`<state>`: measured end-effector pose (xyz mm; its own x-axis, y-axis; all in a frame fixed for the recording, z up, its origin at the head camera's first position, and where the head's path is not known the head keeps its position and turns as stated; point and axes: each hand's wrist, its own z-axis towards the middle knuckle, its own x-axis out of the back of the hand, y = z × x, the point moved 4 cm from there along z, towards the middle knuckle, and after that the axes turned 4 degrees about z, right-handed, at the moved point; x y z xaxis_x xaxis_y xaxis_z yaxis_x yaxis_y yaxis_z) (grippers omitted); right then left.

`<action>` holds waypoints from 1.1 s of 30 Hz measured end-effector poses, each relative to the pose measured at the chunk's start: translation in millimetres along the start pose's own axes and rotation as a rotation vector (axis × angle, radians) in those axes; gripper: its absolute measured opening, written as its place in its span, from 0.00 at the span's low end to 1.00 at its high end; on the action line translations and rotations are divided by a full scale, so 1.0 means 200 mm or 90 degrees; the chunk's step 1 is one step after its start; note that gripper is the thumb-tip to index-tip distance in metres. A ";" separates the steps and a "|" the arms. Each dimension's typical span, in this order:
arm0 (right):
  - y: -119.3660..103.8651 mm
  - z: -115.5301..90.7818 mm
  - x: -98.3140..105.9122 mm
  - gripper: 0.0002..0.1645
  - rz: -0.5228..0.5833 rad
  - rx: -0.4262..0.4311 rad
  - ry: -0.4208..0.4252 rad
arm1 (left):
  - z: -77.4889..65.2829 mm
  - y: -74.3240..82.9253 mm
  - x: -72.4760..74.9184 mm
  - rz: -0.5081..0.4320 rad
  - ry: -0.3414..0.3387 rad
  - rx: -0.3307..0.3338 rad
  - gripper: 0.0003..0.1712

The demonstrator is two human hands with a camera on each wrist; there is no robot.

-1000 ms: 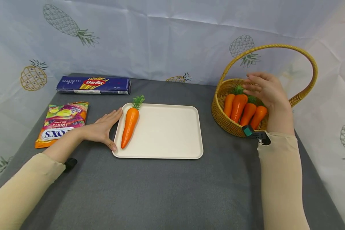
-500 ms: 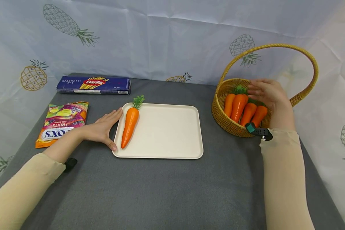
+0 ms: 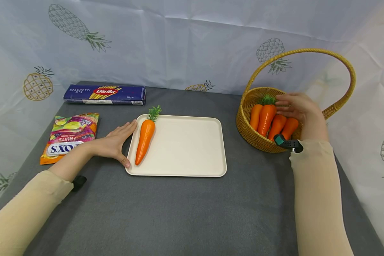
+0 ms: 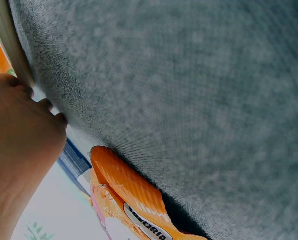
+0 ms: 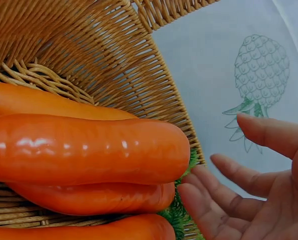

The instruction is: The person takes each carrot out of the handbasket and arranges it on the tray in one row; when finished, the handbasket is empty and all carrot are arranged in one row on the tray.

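An orange carrot (image 3: pixel 145 140) with a green leafy top lies along the left side of a cream rectangular tray (image 3: pixel 188 145). My left hand (image 3: pixel 113 142) touches the tray's left edge, fingers spread and thumb at the near corner; the left wrist view shows its fingertips right at the rim. At the right, a wicker basket (image 3: pixel 253 140) with a tall handle holds several carrots (image 3: pixel 266 119). My right hand (image 3: pixel 299 106) reaches under the handle over the basket's right part. In the right wrist view its bent, parted fingers hold nothing, and the fingertips are beside the green carrot tops (image 5: pixel 193 160).
A blue spaghetti box (image 3: pixel 104 95) lies at the back left of the grey table (image 3: pixel 192 213). In front of it is a fruit candy bag (image 3: pixel 72 137), close to my left forearm. A pineapple-print cloth (image 3: pixel 179 46) hangs behind the table. The basket's handle (image 3: pixel 352 76) arches high beside my right hand.
My right hand has lowered toward the carrots in the basket and shifted slightly right. The left hand, the tray and its carrot stay in place.
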<state>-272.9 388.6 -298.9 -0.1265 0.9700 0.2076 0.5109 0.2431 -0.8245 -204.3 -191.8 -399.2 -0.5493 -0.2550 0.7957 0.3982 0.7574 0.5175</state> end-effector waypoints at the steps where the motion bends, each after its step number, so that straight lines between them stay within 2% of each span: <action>1: 0.00 0.01 0.00 0.55 -0.027 -0.009 -0.003 | 0.00 0.00 0.00 0.000 0.001 -0.001 0.85; 3: 0.01 0.02 -0.01 0.58 -0.074 -0.025 -0.013 | 0.00 0.00 0.00 0.002 0.001 -0.003 0.85; 8: 0.02 0.05 -0.01 0.58 -0.152 -0.041 -0.018 | 0.00 0.01 0.01 0.006 -0.002 0.000 0.86; 17: 0.05 0.04 -0.06 0.61 -0.203 -0.052 -0.032 | -0.01 0.01 0.01 0.005 -0.002 0.005 0.86; 28: 0.05 0.04 -0.07 0.46 -0.264 -0.030 -0.053 | -0.01 0.01 0.01 0.005 0.001 0.005 0.86; 33: 0.05 0.05 -0.07 0.40 -0.264 -0.032 -0.055 | -0.01 0.01 0.01 0.003 0.001 0.006 0.86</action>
<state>-273.7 377.1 -316.0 -0.3991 0.7876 0.4695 0.4423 0.6139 -0.6539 -203.5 -191.7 -395.7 -0.5460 -0.2527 0.7988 0.3942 0.7638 0.5111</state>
